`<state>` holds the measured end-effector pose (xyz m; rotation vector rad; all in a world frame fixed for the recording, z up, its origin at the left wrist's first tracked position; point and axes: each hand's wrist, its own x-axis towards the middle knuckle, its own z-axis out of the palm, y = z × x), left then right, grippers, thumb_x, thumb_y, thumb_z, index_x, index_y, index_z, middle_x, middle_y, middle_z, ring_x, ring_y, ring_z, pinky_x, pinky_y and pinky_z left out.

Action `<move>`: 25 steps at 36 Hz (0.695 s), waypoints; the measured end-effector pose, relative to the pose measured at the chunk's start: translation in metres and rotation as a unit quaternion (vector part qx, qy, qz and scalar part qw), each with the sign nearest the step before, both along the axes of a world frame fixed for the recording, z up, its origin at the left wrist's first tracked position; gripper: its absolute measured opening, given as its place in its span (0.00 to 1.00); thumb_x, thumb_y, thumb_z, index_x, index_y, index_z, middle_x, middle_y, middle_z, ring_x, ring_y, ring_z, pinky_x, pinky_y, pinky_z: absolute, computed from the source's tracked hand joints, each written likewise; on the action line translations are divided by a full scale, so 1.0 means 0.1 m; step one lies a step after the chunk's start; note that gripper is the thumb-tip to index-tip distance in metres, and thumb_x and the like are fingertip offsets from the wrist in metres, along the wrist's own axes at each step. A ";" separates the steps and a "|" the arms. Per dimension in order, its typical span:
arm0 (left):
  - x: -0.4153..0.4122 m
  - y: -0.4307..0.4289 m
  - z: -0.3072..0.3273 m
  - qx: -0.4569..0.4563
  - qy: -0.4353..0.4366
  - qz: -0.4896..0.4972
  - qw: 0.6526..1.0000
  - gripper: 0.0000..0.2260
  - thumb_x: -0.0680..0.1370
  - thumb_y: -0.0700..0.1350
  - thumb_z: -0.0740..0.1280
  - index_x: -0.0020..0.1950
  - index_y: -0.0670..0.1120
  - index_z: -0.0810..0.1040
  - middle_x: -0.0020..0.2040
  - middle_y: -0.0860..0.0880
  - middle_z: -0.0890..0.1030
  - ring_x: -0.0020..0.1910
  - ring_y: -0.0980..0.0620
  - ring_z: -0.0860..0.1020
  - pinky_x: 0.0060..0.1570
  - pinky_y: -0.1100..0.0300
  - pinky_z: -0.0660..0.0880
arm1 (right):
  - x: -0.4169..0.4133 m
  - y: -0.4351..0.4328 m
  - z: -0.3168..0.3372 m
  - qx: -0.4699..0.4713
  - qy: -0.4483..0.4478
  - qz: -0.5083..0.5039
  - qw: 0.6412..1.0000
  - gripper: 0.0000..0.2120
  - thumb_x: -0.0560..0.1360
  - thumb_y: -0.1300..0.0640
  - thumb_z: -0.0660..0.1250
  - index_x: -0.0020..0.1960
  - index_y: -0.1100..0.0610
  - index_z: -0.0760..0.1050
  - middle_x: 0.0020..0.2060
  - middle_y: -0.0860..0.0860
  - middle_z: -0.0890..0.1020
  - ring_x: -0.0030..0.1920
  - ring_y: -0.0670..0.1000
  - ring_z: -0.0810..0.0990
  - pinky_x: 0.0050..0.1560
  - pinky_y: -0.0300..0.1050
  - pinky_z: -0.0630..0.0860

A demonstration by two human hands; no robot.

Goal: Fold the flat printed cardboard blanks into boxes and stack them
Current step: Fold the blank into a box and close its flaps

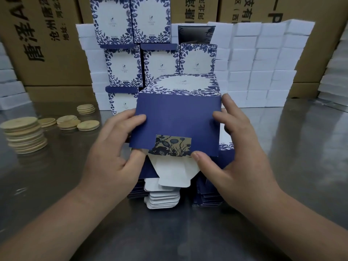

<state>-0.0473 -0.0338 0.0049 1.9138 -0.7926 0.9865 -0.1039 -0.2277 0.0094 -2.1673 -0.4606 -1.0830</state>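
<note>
I hold a navy and white floral box [177, 121], partly folded, above the table's middle. My left hand [114, 147] grips its left edge, thumb on the blue panel and fingers curled underneath. My right hand [237, 147] grips the right edge, thumb pressing the lower rim beside a gold floral patch. A white flap [173, 170] hangs open below. Under it lies a stack of flat blanks [163, 198]. Finished boxes [131, 44] stand stacked behind.
Piles of round wooden discs [24, 134] sit at the left on the steel table [56, 185]. White boxes [263, 63] form a wall behind, backed by brown shipping cartons [47, 44].
</note>
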 end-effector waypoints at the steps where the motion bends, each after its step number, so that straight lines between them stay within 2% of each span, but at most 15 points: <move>1: -0.01 -0.01 0.00 0.000 -0.003 0.002 1.000 0.18 0.70 0.46 0.57 0.60 0.54 0.69 0.61 0.57 0.69 0.59 0.65 0.68 0.61 0.74 0.64 | 0.00 0.00 0.00 -0.004 0.001 -0.001 1.000 0.26 0.67 0.42 0.62 0.64 0.40 0.61 0.68 0.27 0.52 0.70 0.29 0.55 0.57 0.18 0.57; 4: -0.01 -0.02 0.01 -0.005 -0.011 -0.002 1.000 0.16 0.71 0.46 0.57 0.57 0.52 0.71 0.61 0.51 0.69 0.59 0.72 0.67 0.60 0.76 0.63 | 0.01 0.00 -0.01 -0.013 0.000 -0.009 1.000 0.28 0.67 0.43 0.66 0.64 0.41 0.61 0.68 0.28 0.53 0.69 0.28 0.53 0.56 0.17 0.56; 7: 0.00 -0.03 0.00 -0.011 -0.018 -0.015 1.000 0.14 0.72 0.46 0.57 0.57 0.50 0.72 0.61 0.47 0.69 0.59 0.76 0.66 0.60 0.77 0.63 | 0.02 -0.01 -0.01 -0.029 0.002 -0.025 0.999 0.30 0.66 0.49 0.69 0.64 0.42 0.60 0.67 0.28 0.51 0.68 0.26 0.51 0.56 0.16 0.56; 12: 0.02 -0.01 -0.02 -0.011 -0.011 -0.008 1.000 0.16 0.73 0.46 0.55 0.59 0.52 0.72 0.62 0.56 0.67 0.57 0.76 0.67 0.58 0.74 0.67 | 0.02 -0.01 -0.02 -0.028 0.000 -0.019 0.999 0.29 0.67 0.56 0.66 0.64 0.41 0.60 0.67 0.28 0.51 0.66 0.23 0.51 0.53 0.16 0.57; 16: 0.02 0.00 -0.02 0.010 -0.027 0.017 0.999 0.20 0.73 0.33 0.57 0.58 0.52 0.73 0.63 0.55 0.66 0.47 0.72 0.71 0.50 0.77 0.66 | 0.01 -0.03 -0.02 -0.039 -0.001 -0.017 0.999 0.30 0.66 0.60 0.63 0.65 0.42 0.60 0.69 0.30 0.50 0.66 0.24 0.52 0.53 0.16 0.57; 20: 0.02 0.01 -0.02 0.024 -0.020 0.025 0.999 0.21 0.72 0.32 0.56 0.59 0.50 0.74 0.65 0.57 0.64 0.47 0.71 0.70 0.50 0.79 0.64 | 0.03 -0.05 -0.05 -0.058 -0.019 -0.029 0.998 0.30 0.67 0.63 0.61 0.67 0.48 0.64 0.71 0.35 0.51 0.66 0.23 0.52 0.53 0.19 0.59; 21: 0.03 0.01 -0.02 0.026 -0.017 0.030 0.999 0.21 0.72 0.32 0.56 0.59 0.49 0.76 0.65 0.56 0.64 0.47 0.71 0.70 0.50 0.79 0.64 | 0.04 -0.06 -0.06 -0.063 -0.026 -0.032 0.997 0.29 0.67 0.65 0.61 0.67 0.51 0.67 0.71 0.39 0.53 0.65 0.23 0.53 0.54 0.20 0.61; 23: 0.04 0.01 -0.02 0.027 -0.008 0.040 0.999 0.21 0.72 0.32 0.55 0.58 0.47 0.78 0.66 0.54 0.64 0.47 0.71 0.70 0.51 0.80 0.63 | 0.04 -0.06 -0.08 -0.072 -0.035 -0.039 0.996 0.26 0.67 0.67 0.60 0.66 0.58 0.72 0.72 0.43 0.55 0.64 0.22 0.54 0.53 0.30 0.67; 24: 0.04 0.01 -0.02 0.027 -0.001 0.044 0.999 0.21 0.72 0.32 0.55 0.58 0.46 0.78 0.66 0.55 0.63 0.47 0.71 0.69 0.50 0.80 0.62 | 0.04 -0.07 -0.08 -0.074 -0.036 -0.039 0.996 0.25 0.68 0.68 0.60 0.65 0.60 0.74 0.72 0.44 0.55 0.63 0.22 0.54 0.53 0.34 0.68; 25: 0.04 0.02 -0.01 0.028 0.004 0.047 0.999 0.21 0.72 0.33 0.55 0.58 0.46 0.79 0.66 0.55 0.63 0.47 0.72 0.69 0.51 0.80 0.62 | 0.04 -0.06 -0.08 -0.074 -0.034 -0.036 0.996 0.25 0.68 0.68 0.59 0.64 0.60 0.75 0.72 0.45 0.55 0.64 0.22 0.54 0.55 0.34 0.67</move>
